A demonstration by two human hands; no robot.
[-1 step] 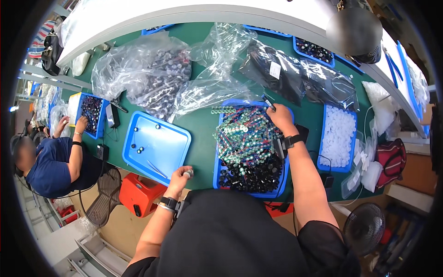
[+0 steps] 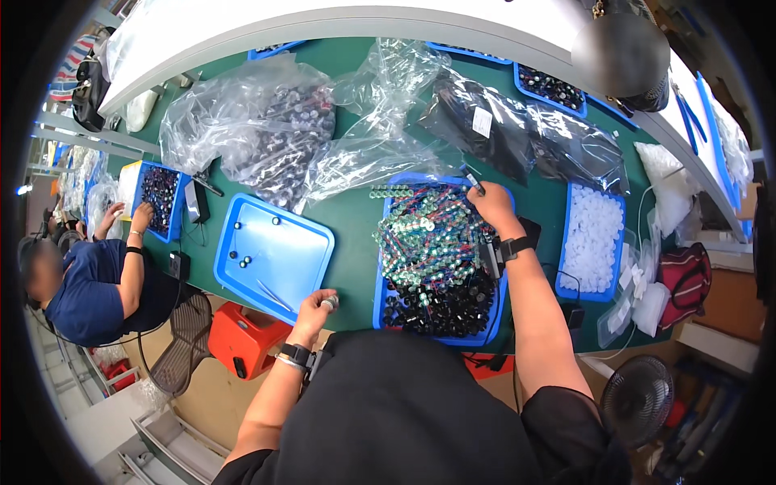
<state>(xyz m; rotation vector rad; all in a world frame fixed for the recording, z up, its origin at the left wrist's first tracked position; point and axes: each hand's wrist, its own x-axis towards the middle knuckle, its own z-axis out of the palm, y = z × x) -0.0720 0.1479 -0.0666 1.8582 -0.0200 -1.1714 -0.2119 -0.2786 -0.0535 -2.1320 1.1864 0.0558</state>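
Note:
My right hand (image 2: 491, 206) is closed around a dark pen-like tool (image 2: 472, 179) above the far right corner of a blue tray (image 2: 499, 311). In that tray, a heap of small green circuit boards with red and blue wires (image 2: 428, 234) lies on the far side, and black round plastic parts (image 2: 453, 311) lie nearer me. My left hand (image 2: 311, 314) is closed at the table's near edge, right of a second blue tray (image 2: 295, 242). A small greyish thing shows at its fingertips, too small to name. That second tray holds a few small black round parts (image 2: 244, 261) and tweezers (image 2: 275, 295).
Clear bags of parts (image 2: 283, 137) and dark plastic bags (image 2: 477, 121) lie at the back. To the right stands a blue tray of white caps (image 2: 594, 242). At the left a co-worker (image 2: 105, 279) reaches to a tray of parts (image 2: 162, 198). A red stool (image 2: 242, 339) stands below.

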